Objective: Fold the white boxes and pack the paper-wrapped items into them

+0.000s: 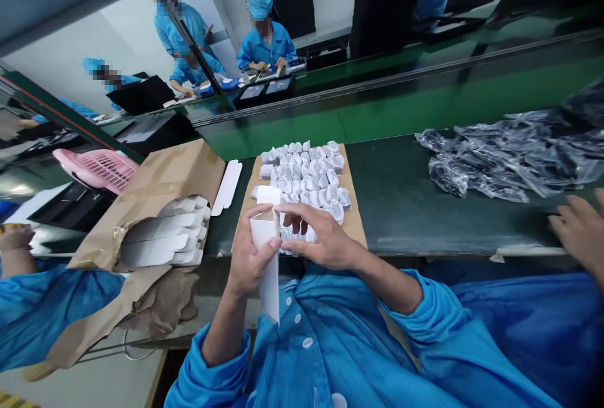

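My left hand (250,255) is closed around a long white cardboard piece (268,263), held upright in front of my blue coat. My right hand (317,237) pinches the top edge of the same piece with thumb and fingers. Just beyond my hands, several small folded white boxes (306,175) lie in rows on a brown cardboard sheet (352,222) on the dark green bench (401,200).
A brown paper bag (160,187) with a stack of flat white cardboard blanks (163,238) lies at my left. One flat blank (227,186) lies beside it. Clear plastic bags (509,156) pile up at the right. Another person's hand (578,225) rests at the right edge. Workers in blue stand behind a conveyor (377,106).
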The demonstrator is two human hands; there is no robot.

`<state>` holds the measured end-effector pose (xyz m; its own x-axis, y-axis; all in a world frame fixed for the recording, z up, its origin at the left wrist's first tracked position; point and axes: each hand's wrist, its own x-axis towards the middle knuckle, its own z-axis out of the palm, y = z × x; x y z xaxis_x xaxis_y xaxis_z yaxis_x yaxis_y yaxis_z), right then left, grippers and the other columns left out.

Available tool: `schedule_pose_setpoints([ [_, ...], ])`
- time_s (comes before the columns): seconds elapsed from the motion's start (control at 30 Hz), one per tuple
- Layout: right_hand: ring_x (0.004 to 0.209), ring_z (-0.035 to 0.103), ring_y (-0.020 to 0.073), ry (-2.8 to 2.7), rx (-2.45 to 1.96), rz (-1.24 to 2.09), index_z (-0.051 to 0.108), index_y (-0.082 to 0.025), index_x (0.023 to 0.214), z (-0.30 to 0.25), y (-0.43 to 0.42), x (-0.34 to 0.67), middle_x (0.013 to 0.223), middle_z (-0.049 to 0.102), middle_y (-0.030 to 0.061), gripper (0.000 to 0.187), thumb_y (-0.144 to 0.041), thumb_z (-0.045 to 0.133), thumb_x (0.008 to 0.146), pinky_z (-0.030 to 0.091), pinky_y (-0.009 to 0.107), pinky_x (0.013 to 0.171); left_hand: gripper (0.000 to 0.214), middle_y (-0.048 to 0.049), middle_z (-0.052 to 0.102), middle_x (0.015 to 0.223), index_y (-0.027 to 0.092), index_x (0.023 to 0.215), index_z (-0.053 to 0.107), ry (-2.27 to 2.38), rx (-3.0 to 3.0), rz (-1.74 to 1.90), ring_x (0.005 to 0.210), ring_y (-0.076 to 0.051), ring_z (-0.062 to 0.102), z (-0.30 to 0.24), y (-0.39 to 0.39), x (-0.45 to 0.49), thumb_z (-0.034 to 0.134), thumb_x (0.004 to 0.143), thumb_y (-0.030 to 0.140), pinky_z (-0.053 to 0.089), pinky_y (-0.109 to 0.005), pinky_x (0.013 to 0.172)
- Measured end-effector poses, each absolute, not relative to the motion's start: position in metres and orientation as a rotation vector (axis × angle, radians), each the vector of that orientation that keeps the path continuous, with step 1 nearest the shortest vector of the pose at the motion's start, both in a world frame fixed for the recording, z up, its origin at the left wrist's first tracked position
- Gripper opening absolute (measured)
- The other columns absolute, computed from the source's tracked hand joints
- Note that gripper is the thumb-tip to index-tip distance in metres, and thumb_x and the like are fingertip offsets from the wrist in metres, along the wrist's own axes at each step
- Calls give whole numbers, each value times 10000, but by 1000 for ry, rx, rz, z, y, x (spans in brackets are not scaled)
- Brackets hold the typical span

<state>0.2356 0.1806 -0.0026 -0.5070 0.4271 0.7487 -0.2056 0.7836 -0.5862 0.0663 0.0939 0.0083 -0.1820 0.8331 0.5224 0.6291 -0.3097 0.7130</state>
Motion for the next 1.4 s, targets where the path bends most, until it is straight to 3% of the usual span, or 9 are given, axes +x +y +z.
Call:
schedule_pose_setpoints([
  [0.13,814,623,128,-1988,-115,766,571,-143,1302,-9,184,219,953,684,51,431,-436,550,986,528,262,762,578,-106,594,1240,199,1317,510,1689,1897,1477,1081,-256,614,6,98,51,604,857,536,496,-396,923],
  [0.33,858,677,145,-1907,-345,763,651,-165,1227,-7,195,211,994,739,66,344,-370,621,952,551,293,803,391,-58,638,1004,196,1076,564,1598,1887,1403,912,-217,642,-3,128,30,606,853,514,513,-338,788],
  [0.43,693,646,112,-1518,-628,1059,681,-158,1144,4,214,205,849,714,33,308,-390,573,973,537,249,642,305,-48,638,978,207,1036,550,1572,1929,1321,871,-207,647,-5,142,20,611,856,446,508,-318,733],
  [0.53,589,597,93,-1369,-677,1567,688,-140,908,15,235,194,725,651,8,350,-466,569,956,481,214,520,238,-41,637,975,221,1050,540,1517,2118,1196,865,-199,648,-3,151,10,600,866,359,506,-306,719],
  [0.67,699,597,95,-1575,-668,1710,682,-140,829,25,238,179,780,664,5,233,-365,745,830,487,226,639,238,-30,615,958,220,1090,494,1510,2221,1112,794,-180,647,-3,157,1,585,888,305,500,-284,651],
  [0.87,782,614,108,-1693,-790,1488,704,-156,923,29,216,172,890,701,10,158,-275,746,828,478,231,674,552,-73,558,1106,205,1303,398,1559,2174,1428,959,-208,656,-21,149,8,678,846,338,554,-308,756],
  [1.03,850,660,138,-1827,-743,1462,728,-156,924,31,214,172,928,723,25,96,-218,710,853,520,255,710,1008,-95,613,1100,223,1565,-18,1573,1985,1396,944,-227,674,-27,134,12,689,856,341,576,-346,756],
  [1.2,959,678,155,-1930,-663,1439,735,-177,1037,20,211,176,1040,733,40,152,-189,644,916,557,293,801,764,-161,537,1381,255,1556,184,1668,2158,1160,1219,-292,603,-25,125,9,596,928,392,562,-406,907],
  [1.4,1092,666,148,-1929,-444,1242,701,-165,1133,-1,196,188,1155,701,76,202,-180,615,950,569,321,926,657,-99,591,1259,259,1502,280,1505,2074,1174,1160,-217,620,-25,116,16,604,933,308,550,-328,921],
])
